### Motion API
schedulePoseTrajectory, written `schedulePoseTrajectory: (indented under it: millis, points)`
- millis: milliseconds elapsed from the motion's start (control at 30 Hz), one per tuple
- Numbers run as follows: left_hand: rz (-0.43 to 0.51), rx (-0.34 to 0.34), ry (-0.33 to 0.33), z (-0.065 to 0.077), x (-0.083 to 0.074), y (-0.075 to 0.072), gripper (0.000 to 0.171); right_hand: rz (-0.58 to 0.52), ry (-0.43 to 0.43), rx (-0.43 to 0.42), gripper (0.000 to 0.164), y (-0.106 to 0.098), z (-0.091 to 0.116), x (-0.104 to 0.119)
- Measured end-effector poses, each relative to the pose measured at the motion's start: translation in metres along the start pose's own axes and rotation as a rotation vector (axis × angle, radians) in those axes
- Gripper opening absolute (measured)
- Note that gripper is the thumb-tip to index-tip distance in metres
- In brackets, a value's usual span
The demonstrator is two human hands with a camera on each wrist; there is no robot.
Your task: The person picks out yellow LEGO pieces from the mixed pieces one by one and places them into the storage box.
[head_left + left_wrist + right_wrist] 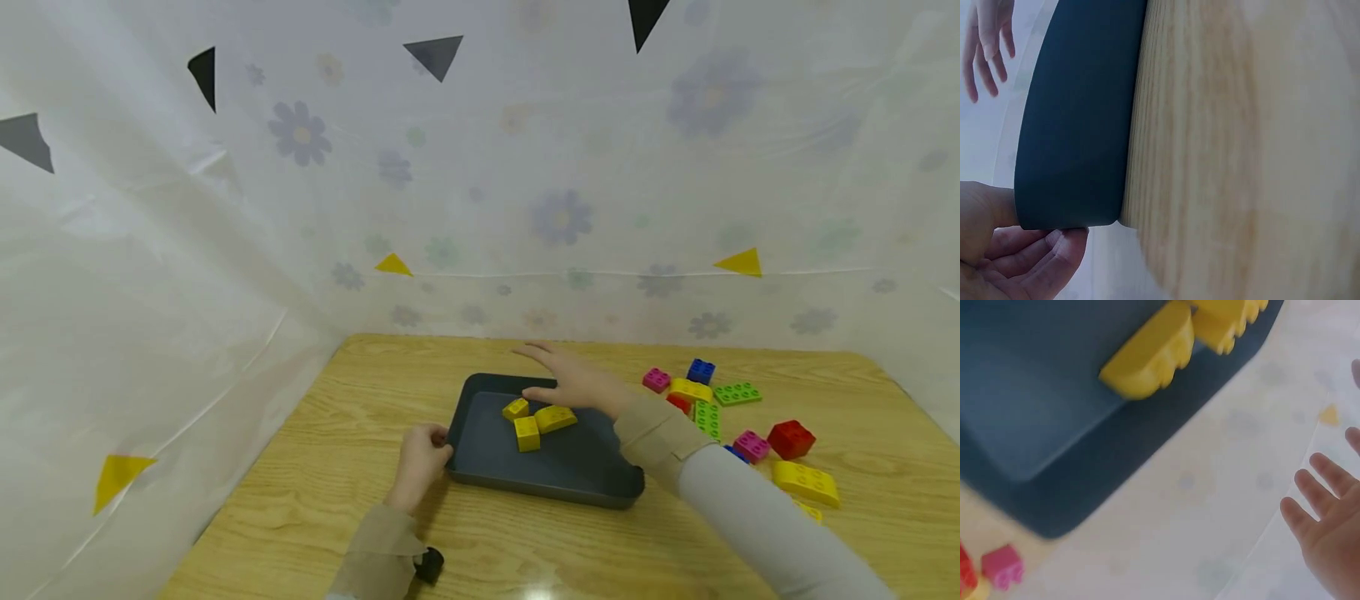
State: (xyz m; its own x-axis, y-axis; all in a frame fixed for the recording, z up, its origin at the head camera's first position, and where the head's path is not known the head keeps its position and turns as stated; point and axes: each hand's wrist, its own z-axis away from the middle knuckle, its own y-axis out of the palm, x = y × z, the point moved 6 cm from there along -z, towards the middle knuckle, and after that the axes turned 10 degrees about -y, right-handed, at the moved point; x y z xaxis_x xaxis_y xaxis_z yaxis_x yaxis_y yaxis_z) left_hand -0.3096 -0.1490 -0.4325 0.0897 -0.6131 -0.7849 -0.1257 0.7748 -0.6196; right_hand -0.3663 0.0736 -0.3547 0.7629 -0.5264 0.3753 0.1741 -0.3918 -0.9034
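Observation:
A dark rectangular tray [487, 467] lies on the wooden table, with three yellow toy bricks inside: a small one [516, 409], a square one [527, 434] and a curved one [556, 418]. My left hand [420, 458] pinches the tray's left wall; the left wrist view shows the thumb [1004, 206] over the rim and curled fingers [1054, 259] outside. Above the tray's far side hovers my right hand [581, 383], fingers spread and nothing held. The right wrist view shows those fingers [1319, 490] extended beyond the tray's edge.
Right of the tray several loose toy bricks are scattered: a blue one [701, 371], a green plate [738, 393], a red one [791, 439] and a long yellow one [806, 483] among them. My right forearm [757, 508] partly covers this group. A flowered sheet [562, 217] hangs behind the table.

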Motion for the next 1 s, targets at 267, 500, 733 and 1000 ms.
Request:
schedulePoseTrajectory:
  millis: [267, 500, 733, 1000]
  points:
    - [0.001, -0.003, 0.021, 0.000, 0.000, 0.001, 0.019, 0.112, 0.074, -0.146, 0.068, -0.042, 0.026, -0.039]
    - [-0.005, 0.000, 0.014, -0.001, 0.002, 0.001, 0.018, 0.077, 0.188, -0.175, 0.068, -0.056, 0.060, -0.081]
    - [0.001, 0.008, 0.017, -0.002, 0.003, 0.001, 0.018, 0.032, 0.303, -0.156, 0.067, -0.056, 0.094, -0.119]
    - [0.006, 0.006, 0.019, -0.002, 0.003, 0.000, 0.018, -0.023, 0.406, -0.135, 0.051, -0.053, 0.120, -0.141]
